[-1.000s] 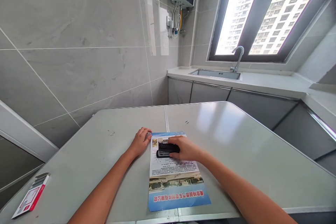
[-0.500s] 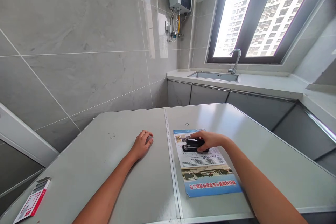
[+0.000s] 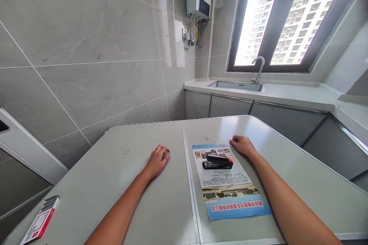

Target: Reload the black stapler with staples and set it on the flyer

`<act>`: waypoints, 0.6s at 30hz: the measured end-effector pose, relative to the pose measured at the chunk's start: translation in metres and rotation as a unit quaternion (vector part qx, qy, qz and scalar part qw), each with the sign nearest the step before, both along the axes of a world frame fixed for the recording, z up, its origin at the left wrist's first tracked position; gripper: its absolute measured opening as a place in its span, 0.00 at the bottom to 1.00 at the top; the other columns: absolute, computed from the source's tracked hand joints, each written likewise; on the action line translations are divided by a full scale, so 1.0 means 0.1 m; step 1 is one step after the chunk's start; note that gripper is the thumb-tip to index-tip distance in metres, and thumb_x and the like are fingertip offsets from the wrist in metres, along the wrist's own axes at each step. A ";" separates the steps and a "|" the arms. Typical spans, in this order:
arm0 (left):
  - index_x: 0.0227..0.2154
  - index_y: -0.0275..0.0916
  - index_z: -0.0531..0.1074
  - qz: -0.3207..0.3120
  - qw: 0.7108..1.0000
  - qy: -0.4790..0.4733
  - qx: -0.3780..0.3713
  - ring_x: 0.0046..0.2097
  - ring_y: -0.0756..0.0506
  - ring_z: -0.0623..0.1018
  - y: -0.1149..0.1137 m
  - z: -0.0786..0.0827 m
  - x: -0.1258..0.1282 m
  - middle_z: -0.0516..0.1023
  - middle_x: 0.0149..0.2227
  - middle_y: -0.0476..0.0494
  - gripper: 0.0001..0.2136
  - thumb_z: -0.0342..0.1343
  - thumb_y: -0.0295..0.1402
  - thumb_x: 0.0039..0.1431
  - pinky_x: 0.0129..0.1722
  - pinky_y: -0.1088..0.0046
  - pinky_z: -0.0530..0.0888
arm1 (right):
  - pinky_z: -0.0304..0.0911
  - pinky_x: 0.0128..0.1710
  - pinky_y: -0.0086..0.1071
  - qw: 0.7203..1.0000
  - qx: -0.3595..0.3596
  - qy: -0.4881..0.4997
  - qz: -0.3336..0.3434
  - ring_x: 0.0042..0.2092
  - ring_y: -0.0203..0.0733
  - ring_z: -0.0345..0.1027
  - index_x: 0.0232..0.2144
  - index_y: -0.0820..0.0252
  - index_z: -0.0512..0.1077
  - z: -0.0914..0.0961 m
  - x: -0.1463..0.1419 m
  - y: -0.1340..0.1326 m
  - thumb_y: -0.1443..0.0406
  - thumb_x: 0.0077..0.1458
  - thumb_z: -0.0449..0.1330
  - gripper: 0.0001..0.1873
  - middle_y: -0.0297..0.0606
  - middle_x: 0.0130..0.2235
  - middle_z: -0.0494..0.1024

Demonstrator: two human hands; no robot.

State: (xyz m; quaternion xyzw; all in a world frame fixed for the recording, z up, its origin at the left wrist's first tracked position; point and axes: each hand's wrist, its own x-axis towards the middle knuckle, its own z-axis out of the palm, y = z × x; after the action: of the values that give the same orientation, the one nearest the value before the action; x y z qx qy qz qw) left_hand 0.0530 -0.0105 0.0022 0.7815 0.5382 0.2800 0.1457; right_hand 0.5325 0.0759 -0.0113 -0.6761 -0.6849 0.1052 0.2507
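Observation:
A black stapler [image 3: 217, 162] with an orange-red patch at its right end lies on a printed leaflet [image 3: 235, 210]. Nothing is touching the stapler. My right hand [image 3: 243, 144] rests on the table just beyond the leaflet's upper right corner, fingers loosely bent, holding nothing I can see. To the left of the table's seam, my left hand [image 3: 158, 160] lies on the bare surface with its fingers loosely curled and the thumb apart; it holds nothing visible.
Several loose staples [image 3: 124, 151] lie on the left part of the table [image 3: 143, 206], and a few small bits [image 3: 206, 138] sit above the leaflet. A red-and-white box [image 3: 41, 220] is at the near left edge. Behind the table stands a counter with a sink [image 3: 238, 85].
My right hand has let go of the stapler and moved up and right to beside the leaflet's corner. The stapler stays on the leaflet. My left hand keeps its place; the view shifts slightly.

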 end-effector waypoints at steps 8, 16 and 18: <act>0.48 0.43 0.73 0.005 1.000 0.013 -0.007 0.48 0.42 0.77 -0.02 0.01 0.02 0.73 0.50 0.43 0.10 0.51 0.36 0.69 0.53 0.57 0.70 | 0.53 0.30 0.33 1.000 0.010 -0.002 -0.027 0.31 0.41 0.65 0.23 0.56 0.69 -0.09 -0.07 0.08 0.58 0.56 0.57 0.13 0.37 0.28 0.77; 0.47 0.44 0.74 0.005 1.000 0.020 -0.004 0.48 0.42 0.77 0.00 -0.02 0.01 0.73 0.50 0.43 0.10 0.51 0.36 0.69 0.54 0.57 0.70 | 0.52 0.30 0.32 0.999 0.006 -0.008 -0.031 0.31 0.41 0.65 0.23 0.56 0.67 -0.13 -0.05 0.10 0.58 0.56 0.56 0.13 0.36 0.29 0.77; 0.47 0.43 0.74 0.002 1.000 0.021 -0.003 0.48 0.42 0.77 0.01 -0.03 0.01 0.73 0.50 0.42 0.10 0.51 0.36 0.69 0.53 0.58 0.70 | 0.52 0.30 0.32 0.999 0.006 -0.010 -0.031 0.31 0.41 0.65 0.23 0.56 0.67 -0.13 -0.05 0.11 0.58 0.56 0.56 0.12 0.36 0.29 0.77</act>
State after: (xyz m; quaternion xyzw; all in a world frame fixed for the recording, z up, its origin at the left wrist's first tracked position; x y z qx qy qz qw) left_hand 0.0536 -0.0099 -0.0007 0.7855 0.5436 0.2625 0.1362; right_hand 0.5274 0.0866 -0.0245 -0.6963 -0.6668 0.0864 0.2510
